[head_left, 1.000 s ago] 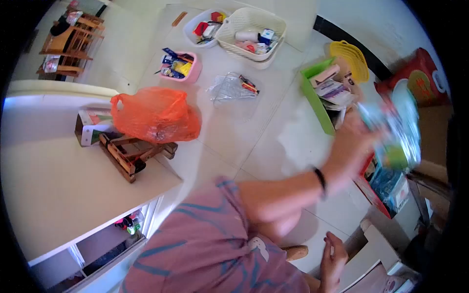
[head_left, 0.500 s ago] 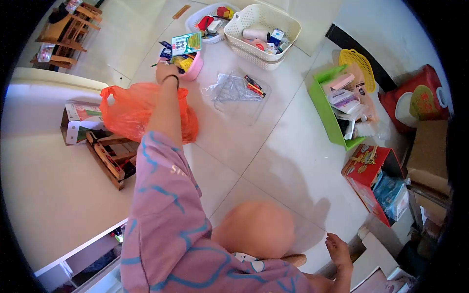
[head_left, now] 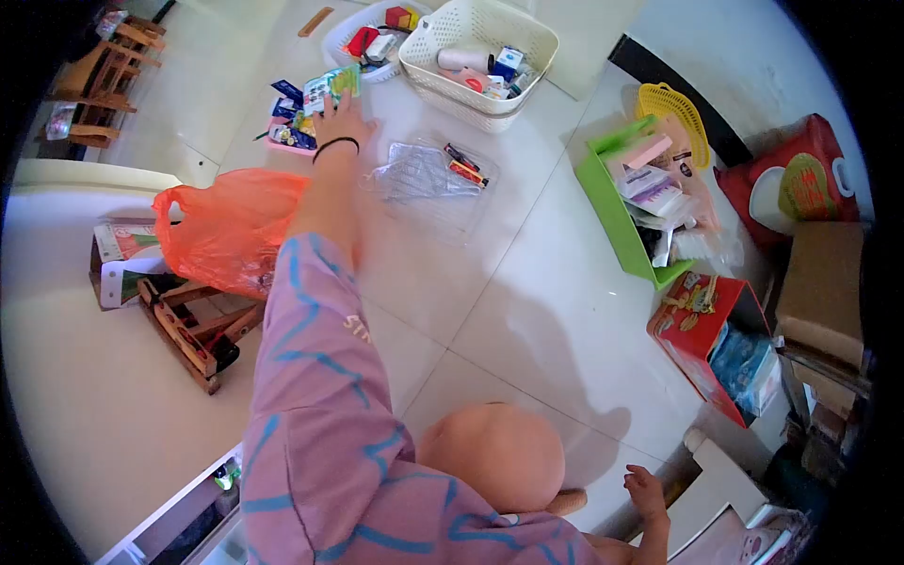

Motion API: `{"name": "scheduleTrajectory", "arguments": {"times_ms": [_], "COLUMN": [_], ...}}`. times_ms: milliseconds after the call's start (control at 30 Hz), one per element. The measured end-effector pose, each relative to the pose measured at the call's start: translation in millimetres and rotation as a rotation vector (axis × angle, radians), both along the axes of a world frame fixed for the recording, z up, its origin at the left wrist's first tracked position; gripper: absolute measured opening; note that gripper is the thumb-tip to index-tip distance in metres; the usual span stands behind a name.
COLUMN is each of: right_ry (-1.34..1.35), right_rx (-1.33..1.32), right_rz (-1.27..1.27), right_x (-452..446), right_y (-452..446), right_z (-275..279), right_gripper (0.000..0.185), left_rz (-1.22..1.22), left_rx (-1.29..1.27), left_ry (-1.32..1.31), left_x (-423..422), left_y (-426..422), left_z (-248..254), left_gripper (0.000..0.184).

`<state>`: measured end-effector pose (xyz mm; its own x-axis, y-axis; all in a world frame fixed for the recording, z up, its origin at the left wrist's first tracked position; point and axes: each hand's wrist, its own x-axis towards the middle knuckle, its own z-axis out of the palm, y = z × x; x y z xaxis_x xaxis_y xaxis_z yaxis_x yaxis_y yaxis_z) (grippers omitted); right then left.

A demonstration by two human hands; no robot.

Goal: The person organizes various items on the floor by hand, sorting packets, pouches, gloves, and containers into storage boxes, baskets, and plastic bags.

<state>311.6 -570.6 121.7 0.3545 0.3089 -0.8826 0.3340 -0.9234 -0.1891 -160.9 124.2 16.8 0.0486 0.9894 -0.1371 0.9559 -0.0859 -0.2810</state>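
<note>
My left hand (head_left: 341,124) reaches out at the upper left, fingers spread over the near side of a pink basket (head_left: 288,148). Its fingertips overlap a green and white packet (head_left: 320,91) standing up in that basket; I cannot tell if they touch it. Dark blue packets (head_left: 287,92) and yellow items sit beside the packet. Just right of this hand, a clear plastic tray (head_left: 457,215) lies on the floor with a grey mesh-like cloth (head_left: 414,172) and small red-and-black batteries (head_left: 466,172). At the lower right my right hand (head_left: 645,492) hangs in the air, loosely curled and holding nothing.
An orange plastic bag (head_left: 226,221) and a folded wooden stool (head_left: 193,330) lie left of my arm. Cream baskets (head_left: 471,113) stand at the back. To the right are a green bin (head_left: 612,212), a yellow basket (head_left: 673,104) and a red box (head_left: 692,325).
My left hand has shifted from the pink basket's left part to its right side, and its fingers have spread. The whole view has moved slightly. My right hand stays low at the right.
</note>
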Motion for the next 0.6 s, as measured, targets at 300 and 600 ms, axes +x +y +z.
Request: {"name": "scheduleTrajectory", "arguments": {"times_ms": [300, 600], "right_ry": [0.022, -0.027], "right_rx": [0.026, 0.061], "right_rz": [-0.033, 0.025], "right_x": [-11.0, -21.5], "right_y": [-0.8, 22.5], "right_z": [10.7, 18.8], "right_gripper": [0.031, 0.032], "left_rz": [0.002, -0.29], "left_rx": [-0.027, 0.111], "left_ry": [-0.166, 0.053], "left_x": [-79.4, -58.3], "left_y": [-7.7, -50.4], "left_z": [29.6, -8.4], "left_gripper": [0.052, 0.038]}}
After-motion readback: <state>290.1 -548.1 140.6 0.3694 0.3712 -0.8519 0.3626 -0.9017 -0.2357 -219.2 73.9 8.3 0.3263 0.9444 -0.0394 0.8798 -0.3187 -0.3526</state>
